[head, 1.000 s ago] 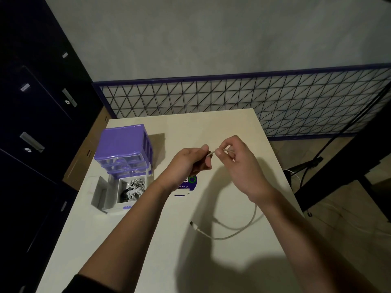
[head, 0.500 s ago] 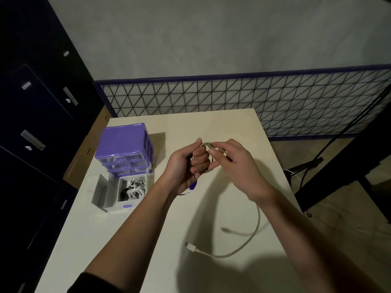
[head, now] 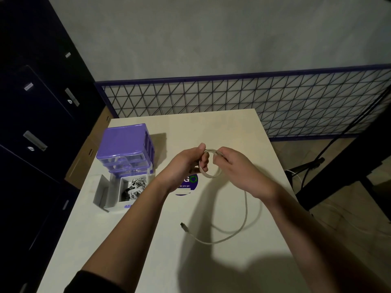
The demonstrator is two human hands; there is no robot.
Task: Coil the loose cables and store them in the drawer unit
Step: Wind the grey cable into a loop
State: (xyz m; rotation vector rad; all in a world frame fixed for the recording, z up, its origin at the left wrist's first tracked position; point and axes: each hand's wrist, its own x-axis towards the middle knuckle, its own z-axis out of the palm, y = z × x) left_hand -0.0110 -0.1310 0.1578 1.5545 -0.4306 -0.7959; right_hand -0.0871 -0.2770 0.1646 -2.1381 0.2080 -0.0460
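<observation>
Loop wider; cable (head: 211, 163) pinched between both hands' grip.

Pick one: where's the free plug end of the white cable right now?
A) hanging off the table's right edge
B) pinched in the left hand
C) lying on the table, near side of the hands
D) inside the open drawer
C: the plug end lies on the table below the loop that the left hand and right hand hold, apart from the open drawer.
</observation>
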